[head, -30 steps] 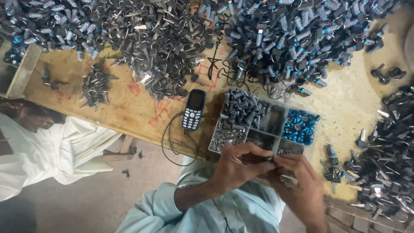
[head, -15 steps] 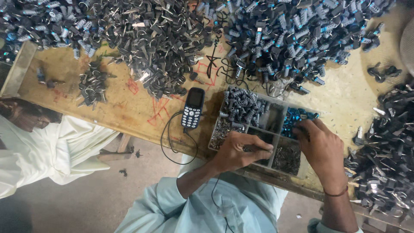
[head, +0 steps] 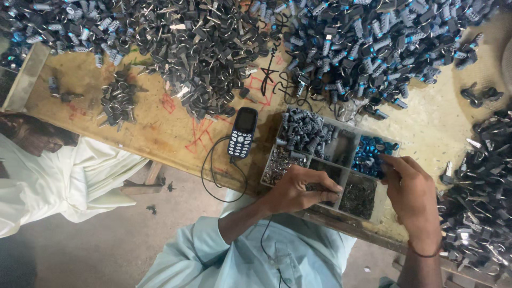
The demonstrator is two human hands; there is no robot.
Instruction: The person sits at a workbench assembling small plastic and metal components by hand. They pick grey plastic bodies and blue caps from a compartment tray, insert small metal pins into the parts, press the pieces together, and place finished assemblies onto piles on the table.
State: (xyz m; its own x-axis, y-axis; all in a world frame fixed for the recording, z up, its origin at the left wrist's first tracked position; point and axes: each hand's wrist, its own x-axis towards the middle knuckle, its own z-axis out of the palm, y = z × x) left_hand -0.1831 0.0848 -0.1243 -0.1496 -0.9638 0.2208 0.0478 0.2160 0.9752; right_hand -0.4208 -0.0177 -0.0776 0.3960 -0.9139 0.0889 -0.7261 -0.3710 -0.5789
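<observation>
A clear divided tray (head: 341, 140) lies on the wooden bench, holding grey cylinders (head: 304, 130), blue parts (head: 370, 152), small silver pieces (head: 280, 162) and fine dark bits (head: 358, 194). My left hand (head: 296, 193) hovers over the tray's near edge and pinches a small dark metal part (head: 314, 186) between thumb and fingers. My right hand (head: 410, 194), a thin band on its wrist, reaches to the blue-parts compartment with its fingertips bunched at the compartment's edge. Whether they grip a piece is hidden.
Big heaps of grey and blue-tipped parts (head: 373, 42) and dark metal parts (head: 197, 48) cover the far bench. More dark parts (head: 480, 202) are piled on the right. A keypad phone (head: 242, 133) with a cable lies left of the tray. A person in white (head: 58, 176) sits at the left.
One second ago both hands were joined over the tray's near edge. The right hand has since moved away to the blue-parts compartment, while the left hand stays by the near edge with its part.
</observation>
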